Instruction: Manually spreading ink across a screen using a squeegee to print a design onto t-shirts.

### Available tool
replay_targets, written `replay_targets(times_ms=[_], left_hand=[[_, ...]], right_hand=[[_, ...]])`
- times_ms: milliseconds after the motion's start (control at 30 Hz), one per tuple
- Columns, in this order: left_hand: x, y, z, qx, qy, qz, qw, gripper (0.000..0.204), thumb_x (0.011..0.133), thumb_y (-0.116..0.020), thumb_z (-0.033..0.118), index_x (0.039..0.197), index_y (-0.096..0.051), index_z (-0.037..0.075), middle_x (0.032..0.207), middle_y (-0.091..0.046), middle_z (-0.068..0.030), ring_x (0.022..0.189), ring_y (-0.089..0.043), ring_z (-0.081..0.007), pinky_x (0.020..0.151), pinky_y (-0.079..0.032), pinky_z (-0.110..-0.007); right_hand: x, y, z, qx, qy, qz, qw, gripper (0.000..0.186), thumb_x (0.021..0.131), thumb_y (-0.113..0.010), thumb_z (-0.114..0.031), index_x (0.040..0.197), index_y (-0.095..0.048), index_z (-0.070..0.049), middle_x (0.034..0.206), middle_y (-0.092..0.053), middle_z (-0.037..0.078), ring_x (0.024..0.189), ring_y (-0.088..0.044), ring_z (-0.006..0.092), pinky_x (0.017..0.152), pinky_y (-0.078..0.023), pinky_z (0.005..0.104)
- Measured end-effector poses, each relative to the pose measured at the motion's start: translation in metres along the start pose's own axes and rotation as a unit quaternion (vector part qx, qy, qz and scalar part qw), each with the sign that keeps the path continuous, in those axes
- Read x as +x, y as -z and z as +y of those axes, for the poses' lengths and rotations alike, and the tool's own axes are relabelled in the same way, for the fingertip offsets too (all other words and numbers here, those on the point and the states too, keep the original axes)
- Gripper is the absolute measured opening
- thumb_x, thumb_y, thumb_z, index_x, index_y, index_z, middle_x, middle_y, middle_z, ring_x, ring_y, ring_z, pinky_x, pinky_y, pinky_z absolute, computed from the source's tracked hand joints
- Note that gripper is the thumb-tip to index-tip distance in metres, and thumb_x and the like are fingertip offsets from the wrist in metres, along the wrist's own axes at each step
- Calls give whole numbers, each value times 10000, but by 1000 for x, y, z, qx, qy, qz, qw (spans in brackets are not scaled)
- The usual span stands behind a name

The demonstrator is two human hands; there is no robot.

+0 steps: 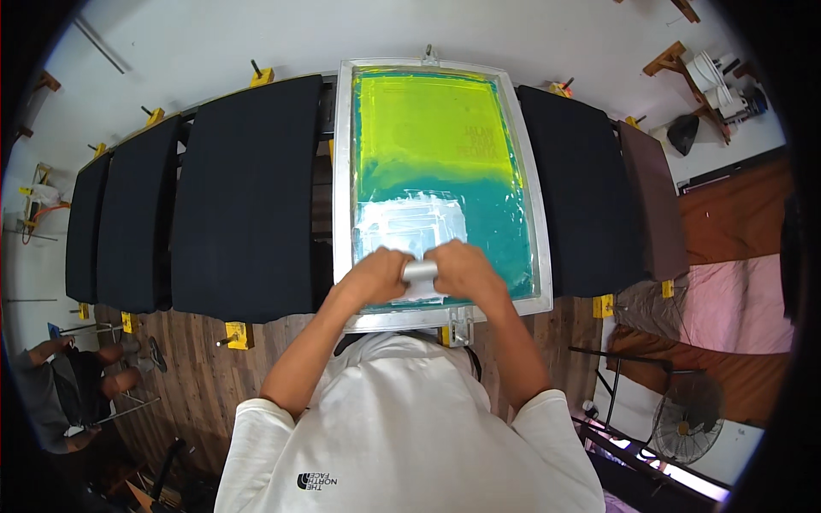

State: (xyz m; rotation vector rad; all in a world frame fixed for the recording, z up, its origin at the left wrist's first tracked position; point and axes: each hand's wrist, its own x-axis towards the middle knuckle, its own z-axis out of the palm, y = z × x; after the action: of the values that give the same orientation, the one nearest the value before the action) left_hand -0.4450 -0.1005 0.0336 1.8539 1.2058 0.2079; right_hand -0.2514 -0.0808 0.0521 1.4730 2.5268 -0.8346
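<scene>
Both my hands are closed on a silver squeegee (pixel 420 270) over the lower part of a screen printing frame (pixel 530 171). My left hand (pixel 378 274) grips its left end and my right hand (pixel 459 272) its right end. The aluminium frame holds a teal mesh (pixel 500 235) with a large yellow-green area at the top and faint reversed lettering at its right. White ink (pixel 410 221) is smeared across the lower left of the mesh, around the squeegee. The squeegee's blade is hidden.
Pallets covered in black fabric (pixel 244 197) flank the screen, with a brown one (pixel 652 197) at far right, all on yellow brackets (pixel 239 335). A person (pixel 73 385) sits at lower left. A fan (pixel 688 415), pink bedding (pixel 731 303) and buckets (pixel 710 73) are at right.
</scene>
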Motion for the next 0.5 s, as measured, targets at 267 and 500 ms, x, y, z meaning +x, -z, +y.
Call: replay_targets(times_ms=[267, 500], left_hand=[[5, -41, -49, 0, -121, 166, 979, 654, 639, -621, -139, 1269, -565, 26, 1315, -568, -212, 1249, -506, -394, 1098, -393, -473], [-47, -40, -10, 71, -15, 150, 986, 674, 640, -640, -132, 1296, -543, -4, 1407, -503, -189, 1298, -482, -371, 1141, -342, -496]], right_hand=[[0, -51, -17, -166, 0, 171, 971, 332, 734, -667, -40, 1062, -620, -57, 1060, -601, 130, 1013, -592, 321, 734, -508, 441], [-20, -61, -32, -106, 54, 155, 981, 318, 795, -584, -11, 1109, -598, -64, 1136, -584, 113, 1118, -544, 297, 880, -429, 442]])
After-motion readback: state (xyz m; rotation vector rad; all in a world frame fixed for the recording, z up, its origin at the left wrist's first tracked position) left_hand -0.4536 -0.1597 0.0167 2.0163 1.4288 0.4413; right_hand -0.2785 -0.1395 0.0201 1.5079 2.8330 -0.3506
